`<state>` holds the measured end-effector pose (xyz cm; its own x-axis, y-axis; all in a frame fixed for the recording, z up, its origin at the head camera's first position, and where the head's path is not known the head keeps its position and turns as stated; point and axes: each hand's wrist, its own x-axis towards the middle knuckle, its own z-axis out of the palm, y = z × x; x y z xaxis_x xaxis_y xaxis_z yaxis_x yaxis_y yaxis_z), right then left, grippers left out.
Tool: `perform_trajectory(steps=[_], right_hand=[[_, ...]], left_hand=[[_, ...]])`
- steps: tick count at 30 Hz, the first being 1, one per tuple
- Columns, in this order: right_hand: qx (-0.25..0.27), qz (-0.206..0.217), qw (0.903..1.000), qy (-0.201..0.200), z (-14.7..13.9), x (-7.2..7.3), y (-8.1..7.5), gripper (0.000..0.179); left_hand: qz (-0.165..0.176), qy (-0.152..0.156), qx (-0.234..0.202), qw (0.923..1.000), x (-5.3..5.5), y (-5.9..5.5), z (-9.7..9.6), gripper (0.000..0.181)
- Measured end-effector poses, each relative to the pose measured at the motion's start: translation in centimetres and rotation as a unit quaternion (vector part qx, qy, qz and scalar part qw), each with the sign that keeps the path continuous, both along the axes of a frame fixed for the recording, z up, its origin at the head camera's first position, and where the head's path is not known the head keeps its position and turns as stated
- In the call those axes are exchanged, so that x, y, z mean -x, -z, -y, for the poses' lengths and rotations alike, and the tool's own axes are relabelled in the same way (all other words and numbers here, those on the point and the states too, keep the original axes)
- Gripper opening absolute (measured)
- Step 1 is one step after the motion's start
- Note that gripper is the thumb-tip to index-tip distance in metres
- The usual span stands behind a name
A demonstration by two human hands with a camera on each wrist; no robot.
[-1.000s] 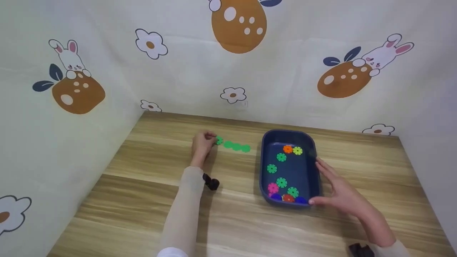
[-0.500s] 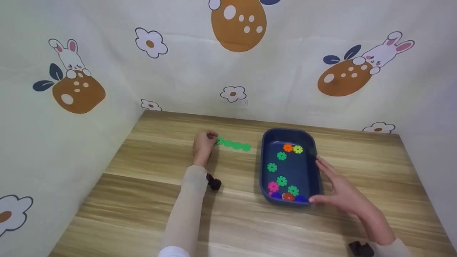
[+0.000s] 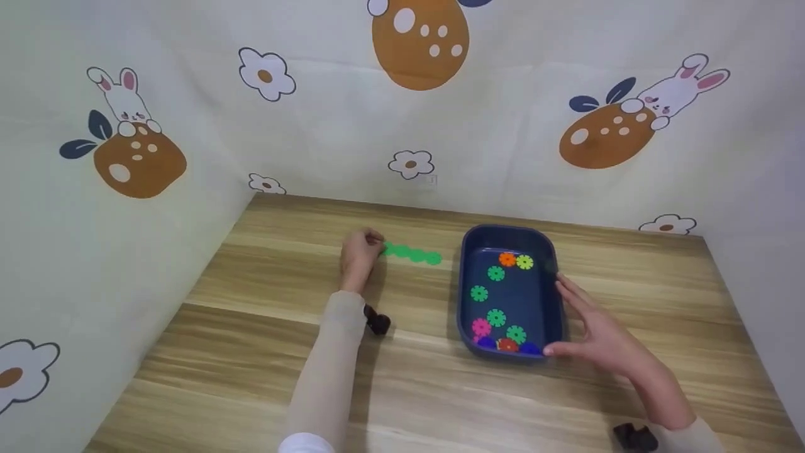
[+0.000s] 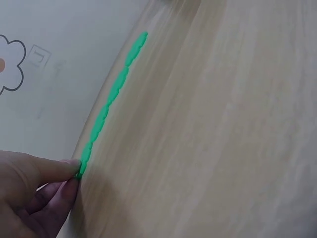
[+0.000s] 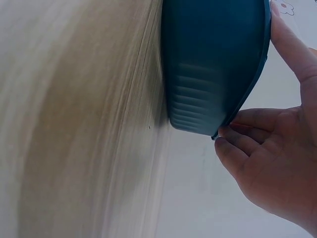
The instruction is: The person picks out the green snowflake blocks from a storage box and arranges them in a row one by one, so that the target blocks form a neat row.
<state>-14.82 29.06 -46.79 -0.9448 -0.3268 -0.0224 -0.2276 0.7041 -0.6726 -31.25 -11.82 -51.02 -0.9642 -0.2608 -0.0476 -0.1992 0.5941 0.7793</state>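
Left hand (image 3: 358,257) pinching the left end of the green chain (image 3: 416,255), on the table (image 3: 239,365); about four discs look joined. Right hand (image 3: 600,340) spread, touching the tray (image 3: 531,302). Loose discs (image 3: 496,318) inside, seemingly unlinked yet.

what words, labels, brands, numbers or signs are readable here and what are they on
No readable text in any view.
Wall covering: one small square mark beside a printed flower; too faint to read as a letter or sign.
Tray: no lettering visible.
Green chain and loose discs: no lettering visible; anything tiny would be too small to read.
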Motion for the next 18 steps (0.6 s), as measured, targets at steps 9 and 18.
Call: perform_trajectory(steps=[9,18], right_hand=[[0.008,0.003,1.0,-0.002,0.2,-0.2,0.6,0.112],[0.012,0.0,0.9999,-0.002,0.0,0.0,0.1,0.112]], left_hand=[[0.011,0.009,-0.04,0.9991,-0.6,-0.9,0.6,0.017],[-0.05,0.072,-0.097,0.9914,-0.9,-3.7,-1.5,0.02]])
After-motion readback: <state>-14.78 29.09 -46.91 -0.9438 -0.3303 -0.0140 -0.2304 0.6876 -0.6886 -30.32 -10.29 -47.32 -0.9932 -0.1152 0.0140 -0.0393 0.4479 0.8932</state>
